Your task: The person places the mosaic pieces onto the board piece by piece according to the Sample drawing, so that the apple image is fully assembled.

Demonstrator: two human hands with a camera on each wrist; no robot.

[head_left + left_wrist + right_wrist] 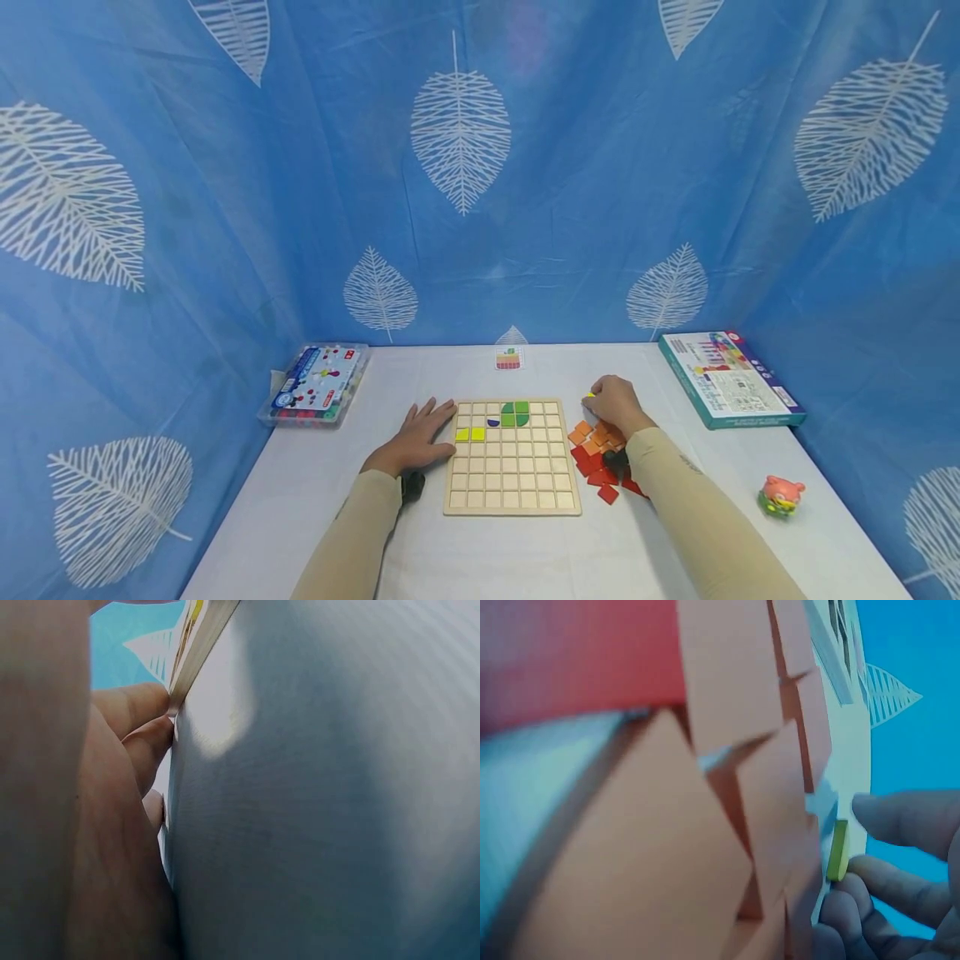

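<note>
A wooden grid board lies on the table with yellow square tiles, green pieces and a dark purple half-round piece in its upper cells. My left hand rests spread along the board's left edge, its fingers right at the wooden rim in the left wrist view. Beyond the orange tiles, right of the board, my right hand has its fingers curled at a yellow tile. Thumb and fingertips are at opposite ends of this tile, low over the table.
Orange tiles and red tiles lie heaped under the right forearm. A small picture card is behind the board. A plastic case stands back left, a box back right, and a pink figurine on the right.
</note>
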